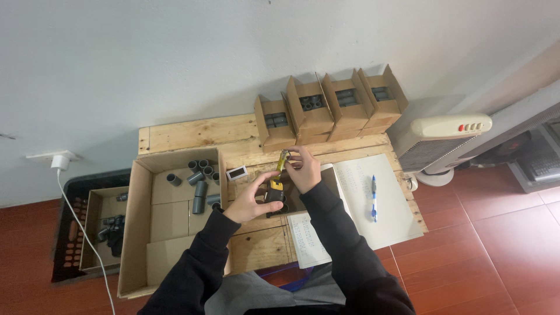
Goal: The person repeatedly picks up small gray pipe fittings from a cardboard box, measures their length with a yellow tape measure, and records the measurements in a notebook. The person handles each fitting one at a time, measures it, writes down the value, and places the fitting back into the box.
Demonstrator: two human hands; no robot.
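Observation:
My left hand (252,203) holds a yellow and black tape measure (275,190) just above the wooden pallet table (192,135). My right hand (304,169) pinches the yellow tape's end (284,156), drawn out a short way toward the wall. A dark round object (279,207) sits under the tape measure; what it is stays unclear. Both sleeves are black.
A large open cardboard box (140,233) to the left holds several grey pipe couplings (199,188). Several small cardboard boxes (326,108) with grey fittings line the back. There are also a small white device (236,172), paper sheets (385,216) with a blue pen (374,197), a heater (443,146), a black crate (70,233).

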